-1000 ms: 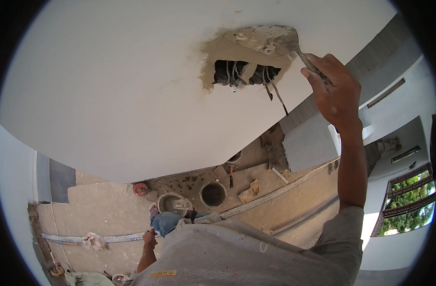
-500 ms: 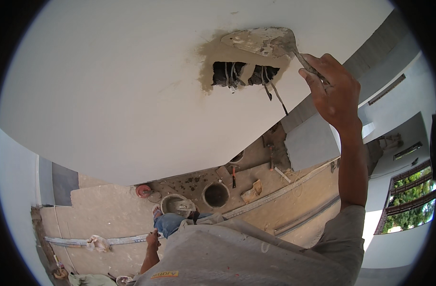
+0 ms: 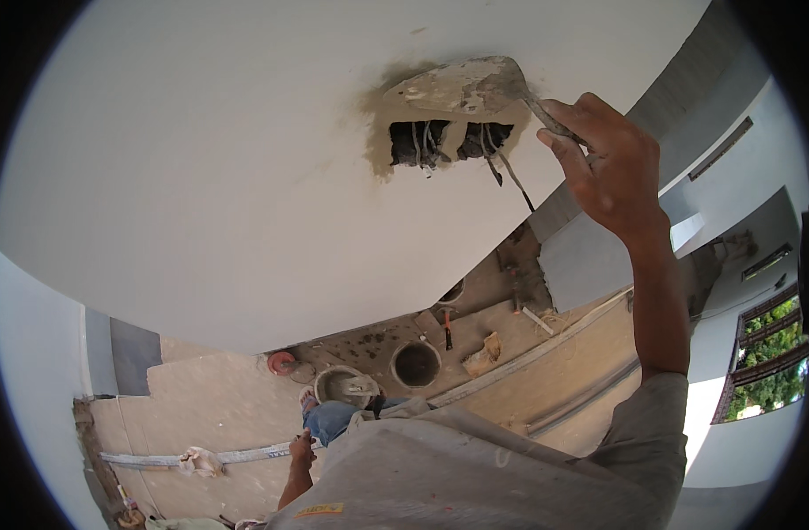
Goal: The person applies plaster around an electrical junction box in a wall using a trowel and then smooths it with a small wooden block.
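My right hand [image 3: 607, 168] is closed on the handle of a mortar-stained trowel [image 3: 466, 84]. The blade lies against the pale wall [image 3: 210, 168] on damp grey-brown plaster [image 3: 378, 132], just above two rough openings [image 3: 417, 141] with dangling wires [image 3: 510, 172]. Low by my body, my left hand [image 3: 303, 446] has curled fingers round something small that I cannot make out.
On the dusty floor [image 3: 201, 397] below are a bucket with a tool [image 3: 334, 384], another bucket [image 3: 416, 364], a red round object [image 3: 281, 362], a hammer [image 3: 448, 331] and long metal bars [image 3: 148, 459]. A window [image 3: 767, 353] is at right.
The trowel and my right hand have shifted slightly left along the plaster above the openings. The whole view has moved a little. My left hand stays low by my body.
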The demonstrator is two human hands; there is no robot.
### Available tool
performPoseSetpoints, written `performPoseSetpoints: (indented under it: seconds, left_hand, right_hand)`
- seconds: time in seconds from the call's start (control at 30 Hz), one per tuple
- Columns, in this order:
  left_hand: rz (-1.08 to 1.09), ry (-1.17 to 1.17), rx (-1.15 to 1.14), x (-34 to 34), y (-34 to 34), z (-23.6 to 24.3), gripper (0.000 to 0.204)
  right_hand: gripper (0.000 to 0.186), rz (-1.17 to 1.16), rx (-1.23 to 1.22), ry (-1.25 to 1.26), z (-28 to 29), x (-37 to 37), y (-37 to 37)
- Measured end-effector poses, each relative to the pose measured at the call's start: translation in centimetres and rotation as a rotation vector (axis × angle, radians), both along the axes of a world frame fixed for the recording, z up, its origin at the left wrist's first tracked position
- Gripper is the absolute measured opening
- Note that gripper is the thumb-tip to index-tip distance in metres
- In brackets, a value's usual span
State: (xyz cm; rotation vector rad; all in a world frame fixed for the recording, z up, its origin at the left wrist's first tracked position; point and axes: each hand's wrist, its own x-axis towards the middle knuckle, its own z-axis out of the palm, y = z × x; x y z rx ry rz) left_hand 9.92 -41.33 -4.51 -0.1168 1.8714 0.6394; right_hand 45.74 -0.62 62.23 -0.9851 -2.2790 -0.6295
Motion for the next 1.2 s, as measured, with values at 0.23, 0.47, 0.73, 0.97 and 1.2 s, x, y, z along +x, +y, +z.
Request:
performPoseSetpoints:
  seconds: [0.23, 0.47, 0.73, 0.97, 1.2]
  left_hand:
    - [-0.512, 0.214, 0.05, 0.4, 4.0, 2.5, 0.048]
    - [-1.298, 0.398, 0.729, 8.6, 22.3, 21.4, 0.053]
    - [-2.652, 0.4, 1.599, 34.4, 28.1, 61.7, 0.048]
    - [-2.71, 0.347, 1.637, 37.7, 25.9, 65.1, 0.046]
    - [-2.626, 0.041, 1.691, 42.6, 24.4, 67.6, 0.043]
  right_hand:
    - [0.029, -0.101, 0.013, 0.162, 0.8, 1.4, -0.7]
    - [0.044, -0.415, 0.067, 0.779, -3.5, 11.5, -4.3]
    - [0.039, -0.913, -0.268, 1.349, -28.9, 22.4, -13.3]
    - [0.038, -0.969, -0.445, 1.605, -38.1, 18.0, -19.0]
    - [0.036, -0.915, -0.516, 1.743, -40.3, 15.8, -22.2]
